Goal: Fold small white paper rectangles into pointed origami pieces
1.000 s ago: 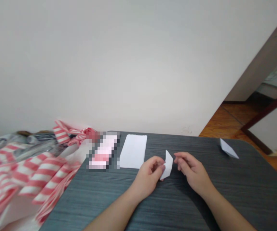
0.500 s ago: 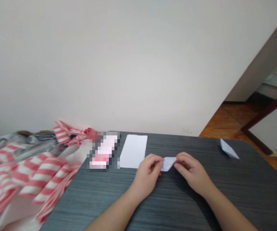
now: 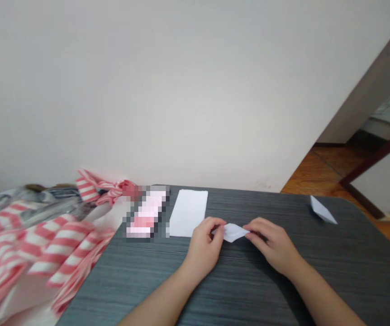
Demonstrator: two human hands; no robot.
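Observation:
A small folded piece of white paper (image 3: 233, 232) stretches between my two hands, a little above the dark table. My left hand (image 3: 206, 244) pinches its left end between thumb and fingers. At the pointed right end, my right hand (image 3: 272, 242) grips it the same way. The paper now shows a diamond-like outline with a crease across it. Just beyond my left hand lies a flat stack of white paper sheets (image 3: 188, 213), its near right corner partly behind that hand.
Another folded white paper (image 3: 322, 210) rests at the table's far right. A blurred-out pink and white object (image 3: 146, 213) lies left of the stack. Striped red-and-white cloth (image 3: 55, 249) is heaped beside the dark table (image 3: 140, 280). A pale wall (image 3: 195, 90) rises behind.
The folded paper has turned and spread from a slanted four-sided shape into a wider diamond. My left hand has shifted slightly left, and my right hand still holds the other end.

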